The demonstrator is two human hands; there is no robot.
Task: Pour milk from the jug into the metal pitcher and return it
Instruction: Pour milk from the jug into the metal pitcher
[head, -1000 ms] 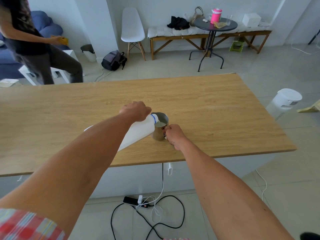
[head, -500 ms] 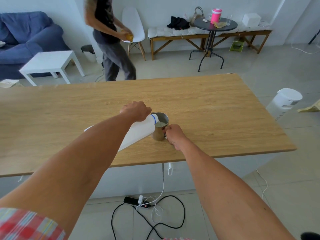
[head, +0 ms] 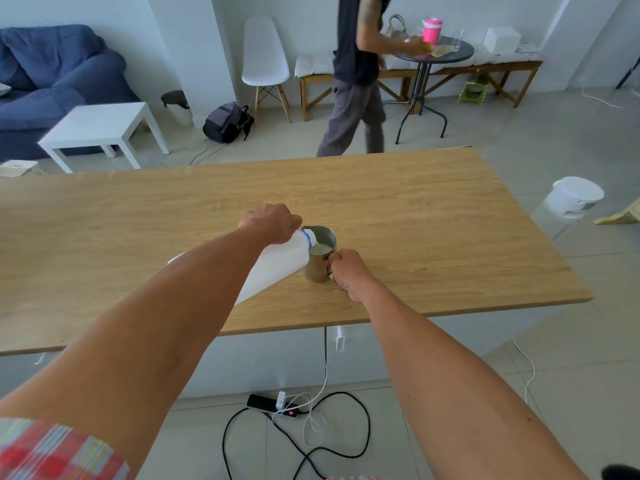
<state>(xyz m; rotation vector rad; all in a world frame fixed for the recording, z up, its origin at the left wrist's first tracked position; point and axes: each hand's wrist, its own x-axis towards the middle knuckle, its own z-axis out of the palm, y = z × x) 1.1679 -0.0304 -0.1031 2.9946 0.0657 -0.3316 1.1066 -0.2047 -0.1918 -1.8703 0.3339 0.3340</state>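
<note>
While my left hand (head: 270, 223) grips the white milk jug (head: 277, 263) tilted over the metal pitcher (head: 320, 261), its blue-ringed mouth sits at the rim and milk shows inside. My right hand (head: 346, 270) curls around the pitcher's handle. Both stand near the middle of the wooden surface (head: 433, 237).

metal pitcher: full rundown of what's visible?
The metal pitcher is a small, shiny steel-looking cylinder with an open top, standing upright on the wooden table near its front edge. White milk shows inside, partway up. The right hand grips its handle side, hiding most of the handle. The tilted white jug, held by the left hand, has its blue-ringed mouth over the rim.
</note>
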